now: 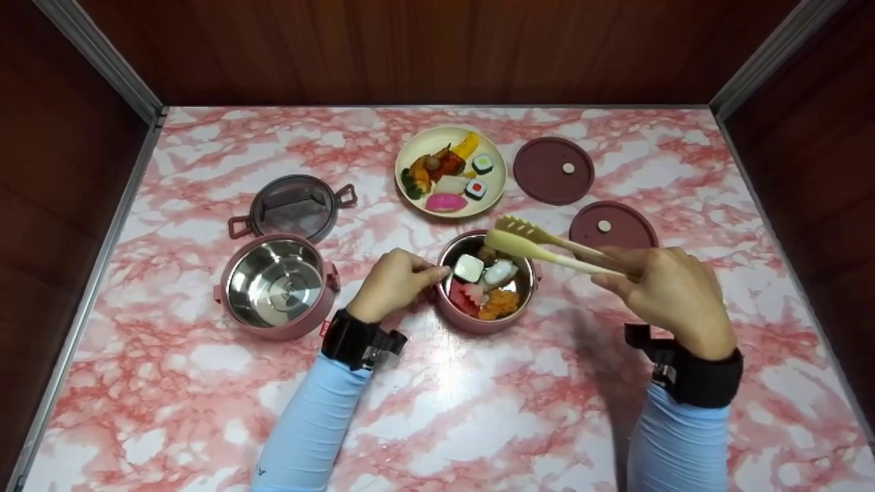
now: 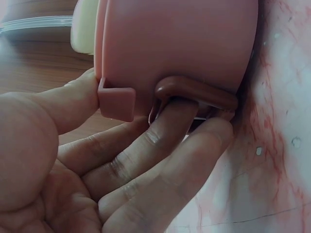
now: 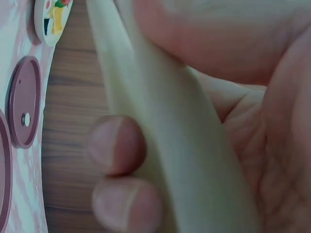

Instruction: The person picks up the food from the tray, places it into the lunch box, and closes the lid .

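Note:
My left hand (image 1: 393,283) holds a small pink pot (image 1: 478,328) at its left side. In the left wrist view, its fingers hook through the brown side handle (image 2: 199,91) and the thumb presses at the rim. Inside the pot lie a white square food piece (image 1: 469,268), a white oval piece (image 1: 500,272), a red jagged piece (image 1: 465,298), an orange crumbly piece (image 1: 501,305) and a small brown one. My right hand (image 1: 673,294) grips pale yellow tongs (image 1: 519,244) by their arms. Their tips are parted over the pot's back right rim, and no food shows between them.
Behind the pot is a cream plate (image 1: 407,147) of toy food, including sushi rolls and broccoli. Two maroon lids (image 1: 550,184) lie at right. An empty pink pot (image 1: 290,328) stands at left, with a dark handled lid (image 1: 294,205) behind it. Wooden walls enclose the marbled table.

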{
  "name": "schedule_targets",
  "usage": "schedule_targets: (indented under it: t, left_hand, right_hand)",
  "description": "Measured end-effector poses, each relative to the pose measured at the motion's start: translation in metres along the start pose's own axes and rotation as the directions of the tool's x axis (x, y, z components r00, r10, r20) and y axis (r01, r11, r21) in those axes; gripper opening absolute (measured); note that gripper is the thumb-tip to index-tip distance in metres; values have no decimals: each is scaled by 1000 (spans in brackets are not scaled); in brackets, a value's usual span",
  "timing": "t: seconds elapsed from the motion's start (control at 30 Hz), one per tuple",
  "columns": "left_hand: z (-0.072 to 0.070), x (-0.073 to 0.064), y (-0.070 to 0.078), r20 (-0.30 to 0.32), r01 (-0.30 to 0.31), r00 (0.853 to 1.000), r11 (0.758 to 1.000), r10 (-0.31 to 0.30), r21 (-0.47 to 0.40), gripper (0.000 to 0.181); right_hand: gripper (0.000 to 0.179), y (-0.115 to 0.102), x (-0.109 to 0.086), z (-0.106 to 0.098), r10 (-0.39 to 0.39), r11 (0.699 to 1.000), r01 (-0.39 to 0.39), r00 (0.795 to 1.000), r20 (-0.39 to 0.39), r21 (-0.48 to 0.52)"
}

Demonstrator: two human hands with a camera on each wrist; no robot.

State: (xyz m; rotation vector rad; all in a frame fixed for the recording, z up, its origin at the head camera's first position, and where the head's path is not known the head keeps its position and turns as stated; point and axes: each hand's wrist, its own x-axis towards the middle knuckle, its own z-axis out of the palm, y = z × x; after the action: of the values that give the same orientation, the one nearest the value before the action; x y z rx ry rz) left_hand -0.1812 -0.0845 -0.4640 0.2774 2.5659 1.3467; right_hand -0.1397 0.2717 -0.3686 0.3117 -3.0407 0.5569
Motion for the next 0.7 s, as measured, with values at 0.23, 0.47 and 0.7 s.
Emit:
schedule_targets:
  t: [0.23,0.47,0.7]
  left_hand:
    - [0,0,0,10,6,1000,1000,-6,-11,29]
    - [-1,0,-1,5,4,1000,1000,-4,-7,30]
    - [0,0,-1,-1,-14,1000,1000,14,-2,28]
  right_hand:
    - [41,2,4,4,-38,998,51,961,-275,43]
    - [40,8,10,10,-21,997,44,935,-355,58]
    - [40,16,22,23,22,997,6,940,-341,81]
